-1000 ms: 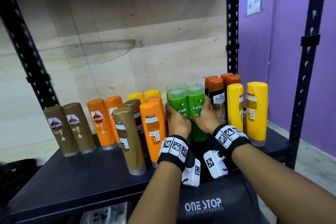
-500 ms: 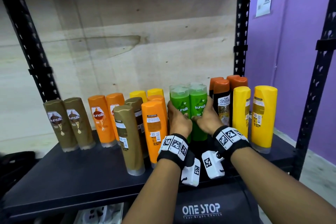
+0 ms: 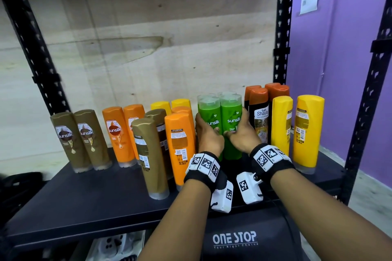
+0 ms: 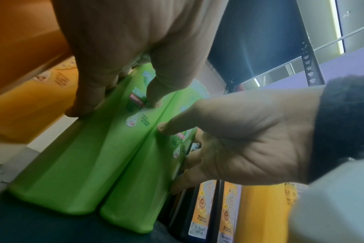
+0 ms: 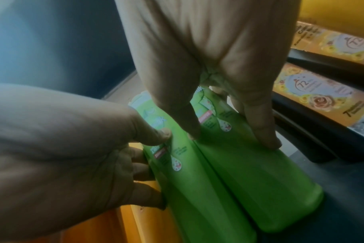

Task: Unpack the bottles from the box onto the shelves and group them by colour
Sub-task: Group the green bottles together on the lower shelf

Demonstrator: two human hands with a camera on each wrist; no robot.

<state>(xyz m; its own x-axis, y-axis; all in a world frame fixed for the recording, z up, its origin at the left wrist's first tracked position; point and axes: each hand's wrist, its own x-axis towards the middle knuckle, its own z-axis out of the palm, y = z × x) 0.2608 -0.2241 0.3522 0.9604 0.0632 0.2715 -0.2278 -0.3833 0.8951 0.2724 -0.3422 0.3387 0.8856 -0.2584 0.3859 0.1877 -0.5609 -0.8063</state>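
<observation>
Two green Sunsilk bottles [image 3: 209, 116] [image 3: 231, 115] stand side by side, touching, on the black shelf [image 3: 84, 197], with more green bottles behind them. My left hand [image 3: 209, 135] grips the left one [image 4: 83, 156], thumb on its front and fingers round its outer side. My right hand [image 3: 240, 133] grips the right one [image 5: 260, 189] the same way. In the left wrist view my left hand [image 4: 114, 102] is at the top and my right hand [image 4: 239, 139] at the right. The right wrist view shows my right hand [image 5: 229, 138] above and my left hand [image 5: 73, 148] beside it.
Brown bottles [image 3: 80, 137], orange bottles [image 3: 180, 146] and a brown bottle [image 3: 148, 154] stand left of my hands. Dark Shayla bottles [image 3: 259, 116] and yellow bottles [image 3: 305, 131] stand to the right. Black uprights [image 3: 280, 27] frame the shelf. A black "ONE STOP" box [image 3: 235, 239] sits below the front edge.
Both hands have kept their hold on the two green bottles, which have hardly moved on the shelf. Only the head view has shifted slightly.
</observation>
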